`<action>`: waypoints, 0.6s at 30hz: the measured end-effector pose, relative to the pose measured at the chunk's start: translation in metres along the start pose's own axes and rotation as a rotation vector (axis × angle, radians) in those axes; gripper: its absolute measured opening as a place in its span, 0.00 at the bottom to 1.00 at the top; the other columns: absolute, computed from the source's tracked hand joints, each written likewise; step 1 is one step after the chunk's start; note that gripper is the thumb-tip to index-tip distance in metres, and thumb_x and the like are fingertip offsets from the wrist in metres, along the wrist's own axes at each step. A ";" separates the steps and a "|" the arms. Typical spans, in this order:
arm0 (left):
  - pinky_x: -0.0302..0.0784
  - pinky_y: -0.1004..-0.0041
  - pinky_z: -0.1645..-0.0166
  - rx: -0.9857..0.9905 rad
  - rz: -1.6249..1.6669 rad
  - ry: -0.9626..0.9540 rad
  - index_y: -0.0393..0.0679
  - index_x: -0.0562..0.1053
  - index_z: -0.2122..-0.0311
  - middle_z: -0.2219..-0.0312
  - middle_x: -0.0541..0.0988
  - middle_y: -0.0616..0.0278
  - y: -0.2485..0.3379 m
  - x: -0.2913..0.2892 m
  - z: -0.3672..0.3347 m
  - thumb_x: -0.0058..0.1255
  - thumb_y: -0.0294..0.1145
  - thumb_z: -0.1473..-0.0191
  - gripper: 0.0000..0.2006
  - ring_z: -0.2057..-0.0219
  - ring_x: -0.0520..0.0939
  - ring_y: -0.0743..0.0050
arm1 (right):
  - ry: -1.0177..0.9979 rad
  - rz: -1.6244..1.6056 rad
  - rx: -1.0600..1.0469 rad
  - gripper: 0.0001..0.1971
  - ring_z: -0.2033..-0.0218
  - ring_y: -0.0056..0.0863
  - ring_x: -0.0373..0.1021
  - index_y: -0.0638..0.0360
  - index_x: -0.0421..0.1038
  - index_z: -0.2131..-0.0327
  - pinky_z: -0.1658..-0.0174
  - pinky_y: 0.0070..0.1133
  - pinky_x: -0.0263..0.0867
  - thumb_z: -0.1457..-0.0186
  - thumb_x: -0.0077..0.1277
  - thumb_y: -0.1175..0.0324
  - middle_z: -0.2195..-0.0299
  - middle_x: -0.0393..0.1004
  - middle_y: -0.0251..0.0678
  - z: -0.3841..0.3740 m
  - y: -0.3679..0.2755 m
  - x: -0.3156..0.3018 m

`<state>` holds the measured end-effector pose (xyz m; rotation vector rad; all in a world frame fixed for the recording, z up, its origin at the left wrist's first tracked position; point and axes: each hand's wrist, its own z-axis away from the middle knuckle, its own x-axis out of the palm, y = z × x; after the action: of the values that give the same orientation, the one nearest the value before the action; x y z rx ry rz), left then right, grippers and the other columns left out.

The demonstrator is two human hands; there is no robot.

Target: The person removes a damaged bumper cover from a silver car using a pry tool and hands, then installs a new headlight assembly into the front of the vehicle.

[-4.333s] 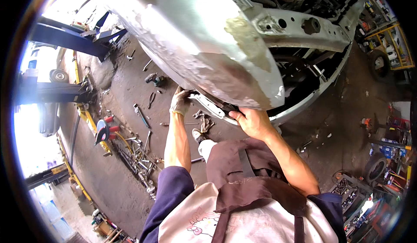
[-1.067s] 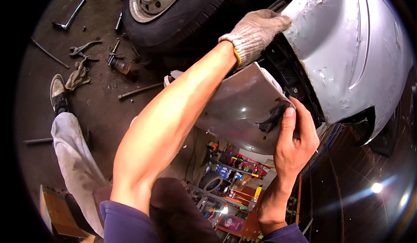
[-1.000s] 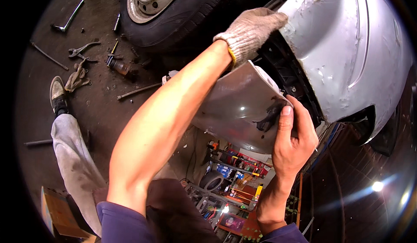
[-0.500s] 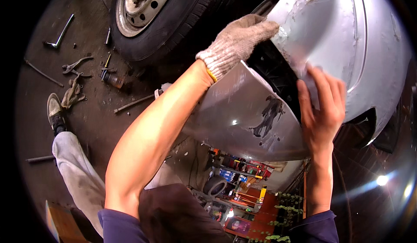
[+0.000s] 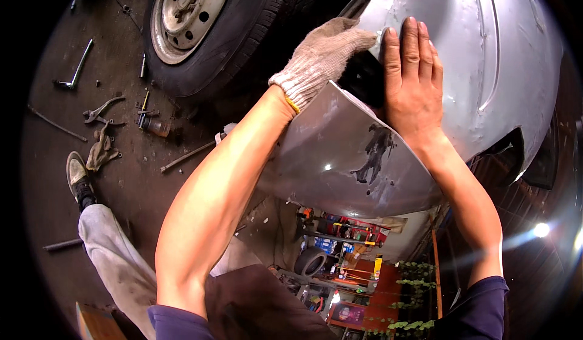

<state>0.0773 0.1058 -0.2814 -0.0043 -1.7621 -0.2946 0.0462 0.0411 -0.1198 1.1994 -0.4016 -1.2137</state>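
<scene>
The wheel sits at the far left, with the body panel to its right at the far right. A loose curved panel lies nearer, between the two forearms, its far edge tucked against the body panel. The left hand reaches into the gap between wheel and body panel; the right hand lies flat on the body panel just right of it, the two almost touching. On the floor left of the wheel lie tools — a wrench farthest, pliers nearer, a rag nearer again. The person's shoe stands just near of the rag, at the left.
</scene>
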 end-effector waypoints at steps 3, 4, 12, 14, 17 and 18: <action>0.69 0.80 0.56 0.028 0.048 0.013 0.30 0.70 0.56 0.65 0.78 0.58 -0.003 0.002 -0.001 0.53 0.38 0.49 0.21 0.63 0.76 0.77 | 0.058 -0.039 -0.009 0.44 0.39 0.53 0.49 0.69 0.52 0.42 0.40 0.40 0.47 0.55 0.47 0.43 0.41 0.50 0.60 0.000 0.000 -0.001; 0.69 0.80 0.55 0.026 0.050 0.016 0.30 0.70 0.56 0.65 0.78 0.58 -0.003 0.002 -0.001 0.53 0.38 0.49 0.21 0.63 0.76 0.77 | 0.066 -0.030 -0.018 0.43 0.39 0.53 0.49 0.69 0.53 0.42 0.40 0.39 0.48 0.52 0.44 0.42 0.42 0.51 0.60 -0.001 0.000 -0.001; 0.69 0.81 0.56 0.013 0.019 -0.004 0.30 0.70 0.57 0.67 0.78 0.60 -0.004 -0.002 -0.003 0.54 0.37 0.50 0.20 0.64 0.76 0.79 | 0.199 0.081 -0.005 0.20 0.44 0.43 0.60 0.64 0.64 0.48 0.46 0.31 0.60 0.45 0.40 0.74 0.46 0.63 0.49 -0.001 -0.002 0.002; 0.69 0.82 0.57 0.017 -0.010 -0.011 0.30 0.70 0.58 0.68 0.78 0.60 -0.004 -0.002 -0.003 0.54 0.37 0.51 0.20 0.64 0.76 0.79 | 0.199 0.052 -0.030 0.24 0.43 0.47 0.59 0.66 0.63 0.48 0.45 0.34 0.58 0.44 0.36 0.63 0.46 0.62 0.52 -0.001 -0.001 0.003; 0.69 0.82 0.57 0.033 0.080 0.024 0.31 0.71 0.59 0.68 0.78 0.61 -0.007 0.002 -0.002 0.54 0.36 0.51 0.19 0.65 0.76 0.80 | 0.185 0.001 -0.076 0.38 0.43 0.53 0.56 0.70 0.61 0.47 0.43 0.39 0.54 0.44 0.30 0.40 0.46 0.60 0.57 -0.001 0.003 0.003; 0.69 0.82 0.57 0.030 0.098 0.030 0.31 0.71 0.59 0.68 0.77 0.61 -0.008 0.003 -0.002 0.54 0.36 0.51 0.19 0.65 0.76 0.80 | 0.185 0.009 -0.079 0.38 0.43 0.53 0.57 0.70 0.61 0.47 0.43 0.39 0.54 0.44 0.30 0.40 0.46 0.60 0.57 -0.001 0.003 0.003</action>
<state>0.0770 0.0974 -0.2802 -0.0644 -1.7309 -0.1958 0.0496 0.0383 -0.1186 1.2279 -0.2190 -1.0902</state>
